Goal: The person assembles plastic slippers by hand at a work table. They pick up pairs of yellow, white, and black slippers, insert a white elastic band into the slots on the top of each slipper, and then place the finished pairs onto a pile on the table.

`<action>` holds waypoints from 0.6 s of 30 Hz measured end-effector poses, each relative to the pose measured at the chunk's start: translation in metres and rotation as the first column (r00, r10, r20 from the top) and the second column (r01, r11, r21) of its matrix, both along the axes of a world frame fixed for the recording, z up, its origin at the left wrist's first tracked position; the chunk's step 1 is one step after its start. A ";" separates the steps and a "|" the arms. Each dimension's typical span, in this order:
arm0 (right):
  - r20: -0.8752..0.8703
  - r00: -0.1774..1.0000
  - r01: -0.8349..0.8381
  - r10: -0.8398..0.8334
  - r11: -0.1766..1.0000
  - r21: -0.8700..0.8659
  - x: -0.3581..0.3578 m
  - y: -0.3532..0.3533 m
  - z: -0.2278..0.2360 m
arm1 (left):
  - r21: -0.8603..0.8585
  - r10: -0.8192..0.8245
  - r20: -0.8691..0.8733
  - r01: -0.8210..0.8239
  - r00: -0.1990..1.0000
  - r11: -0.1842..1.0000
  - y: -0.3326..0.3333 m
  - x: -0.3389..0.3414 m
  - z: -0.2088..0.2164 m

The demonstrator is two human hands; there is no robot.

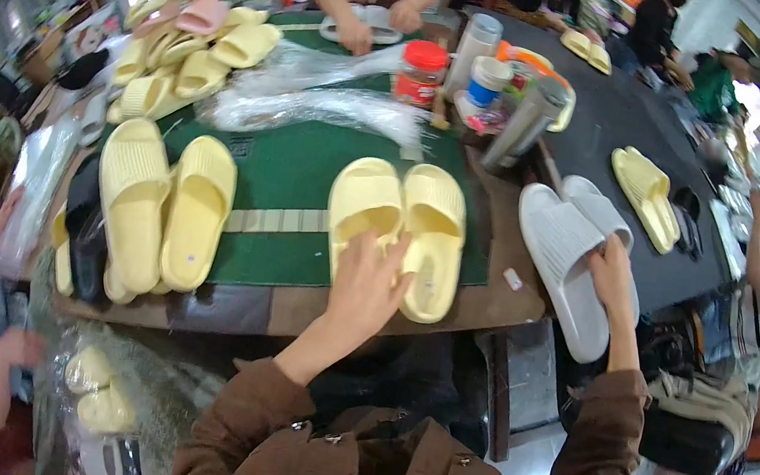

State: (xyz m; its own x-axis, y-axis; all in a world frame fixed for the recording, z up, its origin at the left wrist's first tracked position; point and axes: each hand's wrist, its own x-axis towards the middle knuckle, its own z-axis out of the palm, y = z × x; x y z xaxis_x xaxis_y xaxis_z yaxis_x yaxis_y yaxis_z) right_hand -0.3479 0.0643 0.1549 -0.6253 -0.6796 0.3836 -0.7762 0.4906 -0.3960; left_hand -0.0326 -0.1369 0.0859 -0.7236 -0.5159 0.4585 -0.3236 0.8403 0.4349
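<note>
A pair of pale yellow slide slippers (pixel 436 246) lies side by side at the table's near edge, toes pointing away from me. My left hand (pixel 365 283) rests over the left slipper of this pair, its fingers stretched out and apart by the foot opening and inner edge. On the right, my right hand (pixel 609 275) grips a grey slipper (pixel 562 255) at the foot opening. A second grey slipper (pixel 592 202) lies against it, partly hidden. My right fingertips are partly hidden inside the opening.
A green cutting mat (pixel 297 166) covers much of the table. More yellow slippers (pixel 133 211) stand at left, with a yellow and pink heap (pixel 198 38) behind. Clear plastic bags (pixel 329 117), a red-lidded jar (pixel 421 74) and a metal flask (pixel 527 122) stand farther back. Co-workers sit around.
</note>
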 end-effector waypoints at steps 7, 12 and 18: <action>0.020 1.000 0.011 -0.012 0.997 0.078 0.002 0.006 -0.005 | -0.066 0.081 0.150 -0.072 0.985 0.995 -0.014 -0.054 -0.028; 0.016 1.000 0.000 -0.001 0.997 0.074 -0.011 0.008 -0.014 | -0.177 0.175 -0.068 -0.184 0.982 0.967 -0.025 -0.048 -0.048; 0.068 0.997 -0.031 0.028 0.999 0.040 -0.019 0.008 -0.019 | -0.271 0.331 0.017 -0.314 0.943 0.910 -0.062 0.032 -0.048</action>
State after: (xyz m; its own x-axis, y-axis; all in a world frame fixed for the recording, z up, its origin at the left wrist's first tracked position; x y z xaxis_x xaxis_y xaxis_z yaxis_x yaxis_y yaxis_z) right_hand -0.3671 0.0724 0.1362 -0.6284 -0.7124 0.3126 -0.7626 0.4849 -0.4281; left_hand -0.0006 -0.1991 0.0377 -0.5688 -0.5946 0.5683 -0.6154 0.7661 0.1856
